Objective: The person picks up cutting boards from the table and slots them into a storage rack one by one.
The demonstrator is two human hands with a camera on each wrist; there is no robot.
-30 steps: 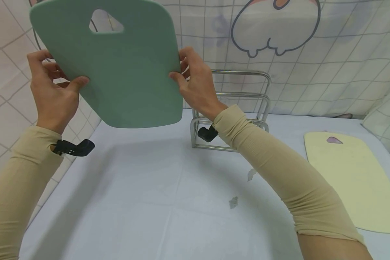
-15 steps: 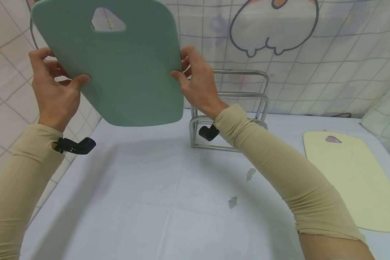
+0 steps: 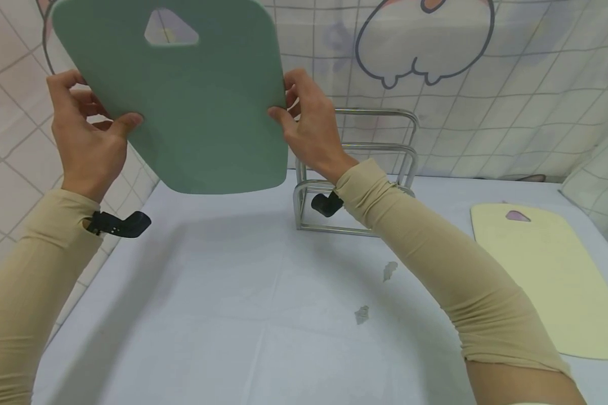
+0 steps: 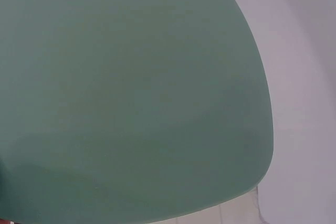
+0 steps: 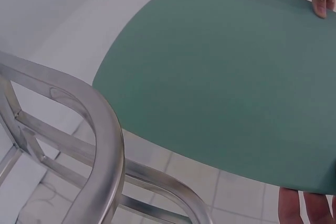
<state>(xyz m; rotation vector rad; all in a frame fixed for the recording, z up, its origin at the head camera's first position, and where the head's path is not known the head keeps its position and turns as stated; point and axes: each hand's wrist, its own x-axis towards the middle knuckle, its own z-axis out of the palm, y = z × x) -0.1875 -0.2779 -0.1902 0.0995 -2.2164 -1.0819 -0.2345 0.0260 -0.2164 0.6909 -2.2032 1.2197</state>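
Green board [image 3: 192, 101]: held up in the air above the far left part of the table [image 3: 223, 315], in front of the tiled wall [image 3: 10, 163]. Long axis runs near vertical, leaning a little to the left at the top. Handle hole [image 3: 170, 29] at the upper end; rounded plain end points down toward the table. Broad face turned to the person.

Left hand [image 3: 83, 140]: grasps the board's left edge, thumb curled onto the near face, fingers behind.

Right hand [image 3: 309, 129]: grasps the board's right edge, thumb on the near face, fingers wrapped behind. In the right wrist view a fingertip [image 5: 321, 1] presses the board [image 5: 231, 77] at the frame's top edge.

Left wrist view: filled almost wholly by the board [image 4: 131, 98]; the hand itself does not show there.

Rack [image 3: 380, 169]: bare metal wire, stands upright on the table behind the right forearm, just right of and below the board, apart from it.

Yellow board [image 3: 547, 281]: lies flat on the table at the right edge, well apart from the green one, its handle hole at the far end.

Scraps [image 3: 375, 292]: two small grey bits on the cloth in front of the rack.
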